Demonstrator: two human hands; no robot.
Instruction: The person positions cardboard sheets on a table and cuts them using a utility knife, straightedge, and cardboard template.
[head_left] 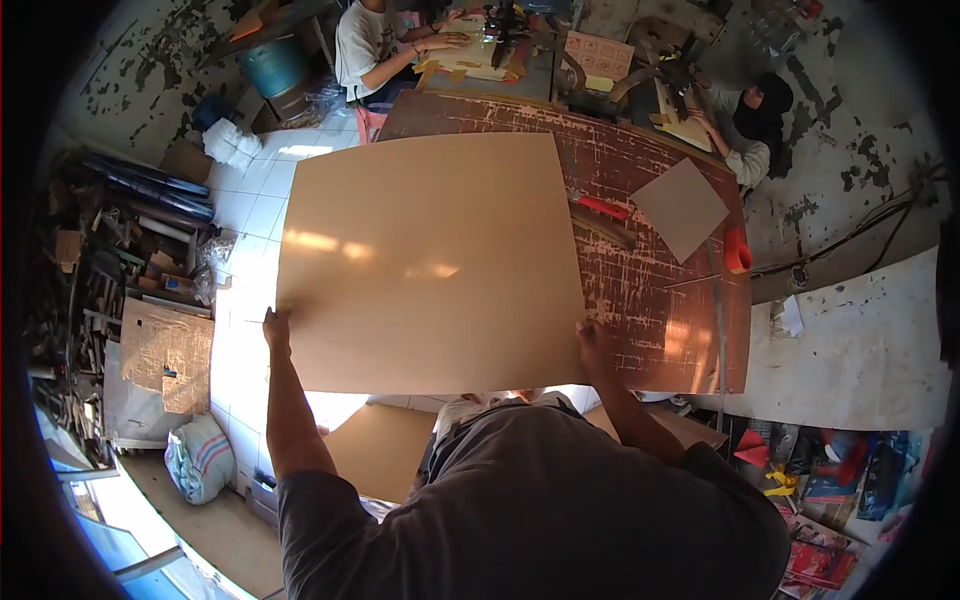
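Note:
A large brown cardboard sheet (430, 260) spans the space in front of me, its right and far parts over the worn red-brown table (660, 340). My left hand (279, 328) grips its left edge near the lower corner. On the opposite edge, my right hand (594, 345) is closed around the board. The fingers beneath the sheet are hidden on both sides. Just right of the sheet lie a red-handled cutter (602, 207) and a dark straight bar (600, 226). Farther right are a small grey-brown square of board (682, 210) and a roll of red-orange tape (737, 250).
Two people work at machines beyond the table, one in a white shirt (365, 45), another with a dark head covering (763, 108). Scrap boards (165, 350) and a stuffed sack (198, 460) stand at left. A pale worktop (860, 345) adjoins at right. Another brown sheet (380, 450) lies below.

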